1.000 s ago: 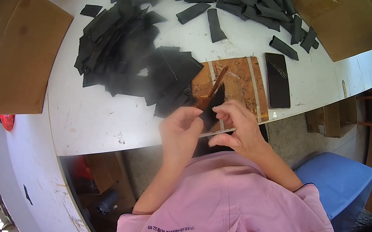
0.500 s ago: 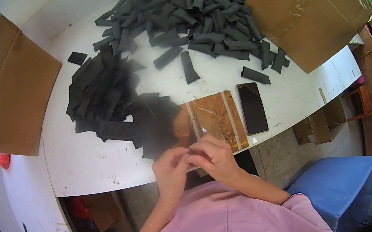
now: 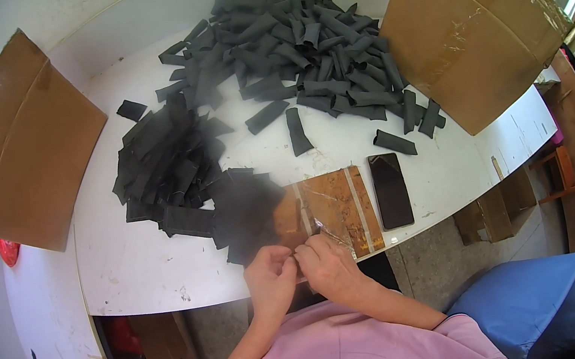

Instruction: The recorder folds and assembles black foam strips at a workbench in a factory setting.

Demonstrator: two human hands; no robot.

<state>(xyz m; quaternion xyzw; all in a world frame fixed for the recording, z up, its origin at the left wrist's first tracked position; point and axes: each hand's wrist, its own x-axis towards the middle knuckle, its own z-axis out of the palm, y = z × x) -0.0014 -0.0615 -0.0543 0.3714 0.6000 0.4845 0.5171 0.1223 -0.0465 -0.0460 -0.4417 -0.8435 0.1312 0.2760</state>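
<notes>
My left hand [image 3: 271,277] and my right hand [image 3: 327,264] meet at the table's front edge, fingertips pinched together. Whatever lies between the fingers is too small or hidden to name. Just beyond them is a brown board [image 3: 337,205] with pale tape strips, a shiny bit showing by my right knuckles. Flat black fabric pieces [image 3: 240,214] overlap the board's left side and continue into a loose heap [image 3: 163,162] farther left. At the back, a large pile of dark grey rolled fabric tubes [image 3: 302,40] spreads over the white table [image 3: 143,272]. A dark blur veils part of the middle.
A black phone [image 3: 390,190] lies right of the board. Cardboard boxes stand at the left [image 3: 23,147] and right [image 3: 470,19] of the table. A blue covered item [image 3: 525,303] is beside me at the lower right. Below the table edge sits an open carton [image 3: 494,209].
The view has tilted, so the table and piles appear lower. My hands stay together at the table edge, with the right hand turned slightly more knuckles-up.
</notes>
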